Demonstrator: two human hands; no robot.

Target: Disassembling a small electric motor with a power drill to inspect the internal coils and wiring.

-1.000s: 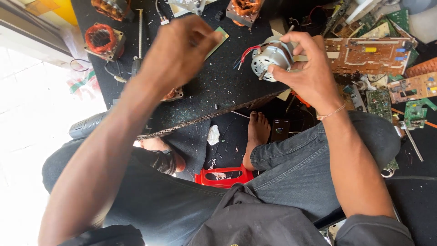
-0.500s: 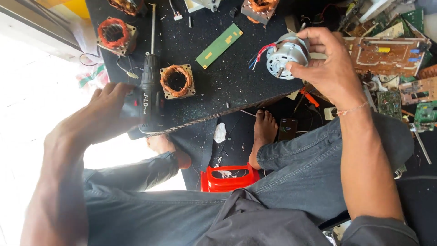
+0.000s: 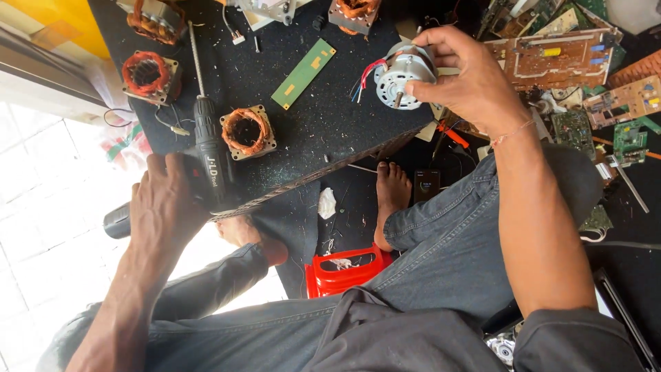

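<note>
My right hand [image 3: 468,83] holds a small silver electric motor [image 3: 401,76] with red and blue wires over the right edge of a black worktop [image 3: 310,131]. The motor's shaft points toward me. My left hand [image 3: 165,207] is closed around the handle of a black cordless drill [image 3: 206,155] that lies on the worktop's near left edge, its long bit pointing away from me. A copper-wound stator [image 3: 248,131] sits just right of the drill.
Another stator [image 3: 146,74] and a green circuit strip [image 3: 303,73] lie on the worktop. Circuit boards [image 3: 558,58] are piled at the right. A red stool [image 3: 344,272] stands between my bare feet [image 3: 392,200] on the floor.
My left hand has dropped from the worktop's middle to its near left edge and closed on the drill's handle. My right hand keeps the motor, turned slightly.
</note>
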